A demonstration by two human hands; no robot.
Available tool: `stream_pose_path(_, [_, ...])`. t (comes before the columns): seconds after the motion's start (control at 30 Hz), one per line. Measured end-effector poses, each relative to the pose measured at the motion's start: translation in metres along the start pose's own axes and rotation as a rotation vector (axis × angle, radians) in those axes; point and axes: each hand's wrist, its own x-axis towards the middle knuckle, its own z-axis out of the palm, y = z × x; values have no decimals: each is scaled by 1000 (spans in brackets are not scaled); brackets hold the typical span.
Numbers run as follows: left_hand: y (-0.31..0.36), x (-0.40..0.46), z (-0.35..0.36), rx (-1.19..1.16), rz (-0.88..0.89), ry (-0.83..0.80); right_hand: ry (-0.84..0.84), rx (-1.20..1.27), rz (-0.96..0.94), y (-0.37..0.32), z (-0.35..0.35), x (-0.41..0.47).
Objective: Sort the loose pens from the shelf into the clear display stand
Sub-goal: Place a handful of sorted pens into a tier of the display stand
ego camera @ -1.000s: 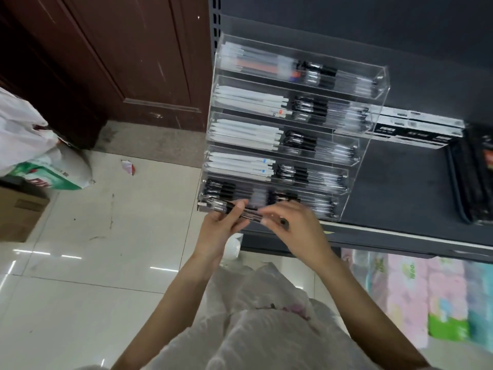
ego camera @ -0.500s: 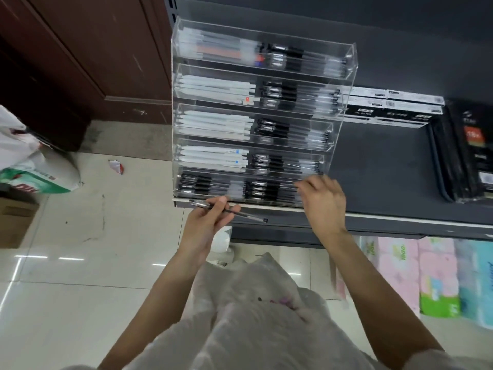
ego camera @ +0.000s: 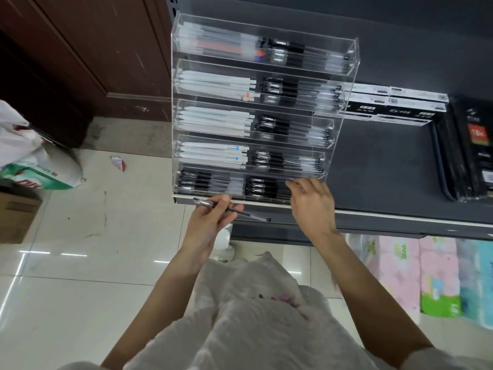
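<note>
A clear display stand [ego camera: 349,76] with several stepped tiers stands on the left end of the dark shelf [ego camera: 378,166]. Its tiers hold white pens on the left and black pens on the right. My left hand [ego camera: 210,222] holds a black pen [ego camera: 232,209] level, just below the shelf's front edge. My right hand [ego camera: 312,201] rests at the right end of the lowest tier, fingers apart and touching the pens there. Whether it grips one is hidden.
Boxes of pens [ego camera: 394,105] lie behind the stand, and black packs [ego camera: 472,145] lie at the shelf's right. Tissue packs [ego camera: 416,276] sit under the shelf. A cardboard box [ego camera: 16,214] and bags [ego camera: 32,166] are on the tiled floor at the left, near a brown door [ego camera: 80,49].
My hands parted: a second ago both held the pen, now only the left does. My right hand went to the right end of the lowest tier.
</note>
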Motion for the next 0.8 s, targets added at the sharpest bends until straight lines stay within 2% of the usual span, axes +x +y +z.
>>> stream_pose_path(0.13, [0, 2, 2, 20, 2, -1, -27, 90, 90, -10, -9, 2])
stream_pose_path(0.2, [0, 1, 4, 0, 6, 4, -67, 324, 126, -20, -25, 3])
stream_pose_path(0.27, [0, 2, 6, -20, 7, 10, -197, 561, 124, -34, -44, 3])
stream_pose_path(0.33, [0, 2, 7, -56, 17, 15, -271, 610, 91, -49, -54, -1])
stream_pose_path(0.43, [4, 2, 10, -107, 38, 10, -197, 602, 99, -59, -49, -2])
stream_pose_path(0.53, [10, 4, 7, -7, 114, 82, -86, 576, 132, -61, -40, 8])
stream_pose_path(0.6, [13, 7, -5, 226, 240, 228, -46, 519, 177, -62, -32, 18])
stream_pose_path(0.67, [13, 14, -26, 676, 500, 380, -15, 442, 194, -65, -25, 28])
stream_pose_path(0.73, [8, 22, -50, 1174, 776, 419, 20, 365, 140, -72, -18, 36])
stream_pose_path(0.8, [2, 31, -64, 1468, 871, 387, 41, 293, 68, -80, -13, 43])
